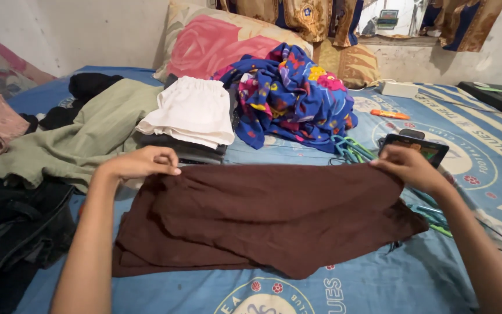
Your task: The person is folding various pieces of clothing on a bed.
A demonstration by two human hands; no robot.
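With your left hand (140,163) and right hand (408,166) each closed, pinching the far corners of the dark brown rumpled cotton garment (268,215), keep that edge taut between them; smooth creases toward you.

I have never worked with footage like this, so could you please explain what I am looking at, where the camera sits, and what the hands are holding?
There is no machine here: a person works with two bare hands, and the single picture comes from a camera worn on the head, looking down. The left hand and right hand each pinch the far edge of a brown cloth, spread flat on a blue printed bedsheet. Behind it lie a stack topped by a folded white garment, a crumpled blue floral fabric, an olive garment and a pink pillow. Green hangers and a phone lie near the right hand.
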